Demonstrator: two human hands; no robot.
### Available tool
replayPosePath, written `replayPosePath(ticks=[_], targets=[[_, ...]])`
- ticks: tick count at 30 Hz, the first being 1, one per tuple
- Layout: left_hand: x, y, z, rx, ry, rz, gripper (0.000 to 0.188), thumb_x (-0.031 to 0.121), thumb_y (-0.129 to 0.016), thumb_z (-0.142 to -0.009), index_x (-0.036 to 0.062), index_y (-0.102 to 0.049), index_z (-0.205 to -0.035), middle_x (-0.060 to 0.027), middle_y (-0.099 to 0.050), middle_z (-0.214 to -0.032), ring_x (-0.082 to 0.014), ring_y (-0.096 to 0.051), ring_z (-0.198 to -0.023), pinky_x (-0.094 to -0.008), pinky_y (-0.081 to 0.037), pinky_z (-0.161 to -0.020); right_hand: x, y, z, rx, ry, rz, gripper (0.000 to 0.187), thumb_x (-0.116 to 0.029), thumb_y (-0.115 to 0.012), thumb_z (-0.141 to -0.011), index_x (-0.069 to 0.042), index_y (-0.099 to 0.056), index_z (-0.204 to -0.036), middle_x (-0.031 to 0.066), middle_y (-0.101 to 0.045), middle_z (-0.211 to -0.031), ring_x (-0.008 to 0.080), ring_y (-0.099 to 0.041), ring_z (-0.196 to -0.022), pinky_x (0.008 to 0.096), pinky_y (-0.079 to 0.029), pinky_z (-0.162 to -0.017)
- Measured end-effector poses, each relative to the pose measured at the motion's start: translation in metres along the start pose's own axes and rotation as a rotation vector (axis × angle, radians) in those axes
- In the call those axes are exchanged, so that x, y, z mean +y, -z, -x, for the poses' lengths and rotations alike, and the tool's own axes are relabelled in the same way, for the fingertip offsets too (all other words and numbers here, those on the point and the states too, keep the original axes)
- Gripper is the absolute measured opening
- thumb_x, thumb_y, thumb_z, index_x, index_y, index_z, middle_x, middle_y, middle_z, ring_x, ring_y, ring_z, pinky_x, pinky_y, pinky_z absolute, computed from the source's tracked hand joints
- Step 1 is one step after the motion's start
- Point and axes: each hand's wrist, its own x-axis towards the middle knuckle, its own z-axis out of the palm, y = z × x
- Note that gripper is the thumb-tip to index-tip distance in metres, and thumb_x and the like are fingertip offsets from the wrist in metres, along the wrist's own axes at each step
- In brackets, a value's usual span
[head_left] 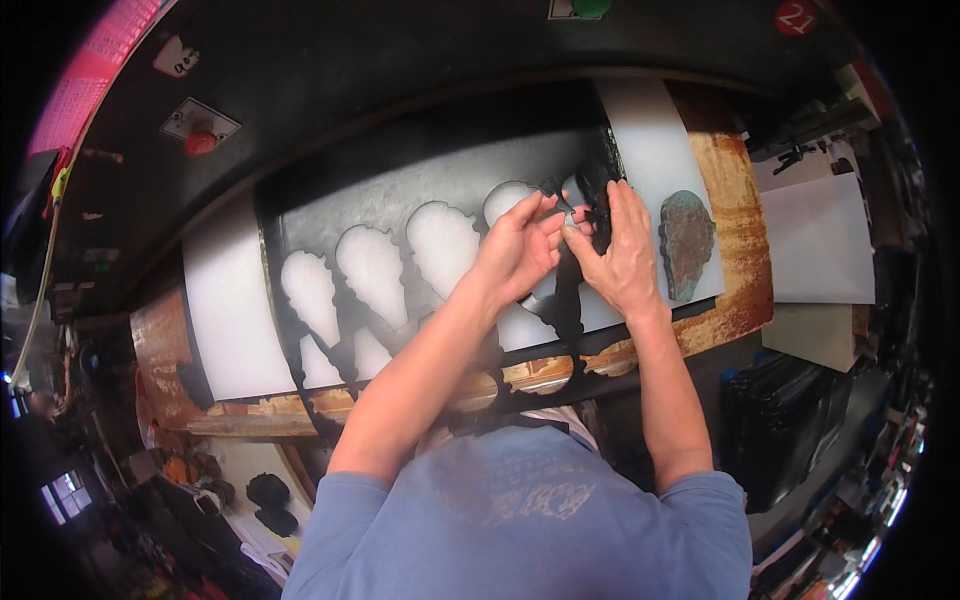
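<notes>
A large black sheet (335,190) lies on the white board, with a row of rounded, tapering cut-outs through it. At the sheet's right end, a small dark glossy piece (580,190) shows between my hands. My right hand (627,255) reaches over it, fingers long and straight on its right side and thumb on its left, gripping it. My left hand (515,250) is beside it, palm partly turned up and fingers loosely curled and apart. Its fingertips come close to the piece; whether they touch it is unclear. Right of my right hand lies a metal cutting die (687,245) with a wavy edge.
The white board (228,310) lies on a worn brown bench plate (735,220). A dark machine beam (400,60) spans the far side, with a red button (201,140) on it. Stacked black sheets (780,420) stand at the lower right, near a pale panel (815,240).
</notes>
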Motion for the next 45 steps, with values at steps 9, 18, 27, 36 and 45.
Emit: replayPosePath(ticks=[9,18,27,36,45], targets=[[-0.016,-0.019,0.026,0.224,-0.213,-0.643,0.051,0.026,-0.054,-0.114,-0.0047,-0.05,-0.155,-0.019,-0.064,-0.153,-0.027,-0.062,-0.14,-0.0376,-0.045,-0.12,0.009,0.022,-0.009,-0.001,-0.272,-0.145,0.048,-0.018,-0.068,-0.103,0.007,-0.063,-0.143,0.0319,-0.071,-0.132,0.0458,-0.069,-0.124,0.0476,-0.054,-0.109],[-0.008,-0.004,0.075,0.255,-0.251,-0.508,0.072,0.041,-0.054,-0.115,-0.0065,-0.036,-0.166,-0.0261,-0.058,-0.156,-0.0325,-0.064,-0.135,-0.0438,-0.051,-0.118,-0.008,0.072,-0.019,0.169,-0.374,-0.578,0.031,-0.013,-0.063,-0.111,0.009,-0.067,-0.132,0.014,-0.077,-0.115,0.0188,-0.069,-0.099,0.0347,-0.056,-0.091],[0.025,0.001,0.083,0.03,-0.12,-0.1,0.065,0.055,-0.053,-0.114,0.004,-0.054,-0.153,-0.0172,-0.062,-0.147,-0.0291,-0.063,-0.135,-0.05,-0.052,-0.115,-0.066,0.04,-0.013,-0.237,0.507,-0.321,0.074,0.013,-0.075,-0.066,0.004,-0.066,-0.139,0.0241,-0.068,-0.143,0.044,-0.065,-0.135,0.0502,-0.056,-0.113],[0.019,0.027,0.107,-0.004,-0.3,-0.19,0.062,0.016,-0.061,-0.11,-0.002,-0.041,-0.165,-0.0207,-0.06,-0.153,-0.0289,-0.061,-0.141,-0.0452,-0.051,-0.12,-0.066,0.052,-0.007,-0.437,0.416,-0.488,0.082,-0.019,-0.095,-0.073,0.001,-0.063,-0.146,0.024,-0.056,-0.159,0.0434,-0.053,-0.148,0.0569,-0.045,-0.122],[0.031,0.039,0.129,-0.054,-0.63,-1.109,0.04,0.001,-0.061,-0.107,0.0005,-0.059,-0.146,-0.0141,-0.068,-0.148,-0.0245,-0.066,-0.134,-0.0381,-0.052,-0.115,-0.054,0.004,-0.003,-0.34,0.303,-0.5,0.056,-0.002,-0.086,-0.082,-0.001,-0.07,-0.135,0.0147,-0.075,-0.113,0.0342,-0.069,-0.105,0.0426,-0.056,-0.088]])
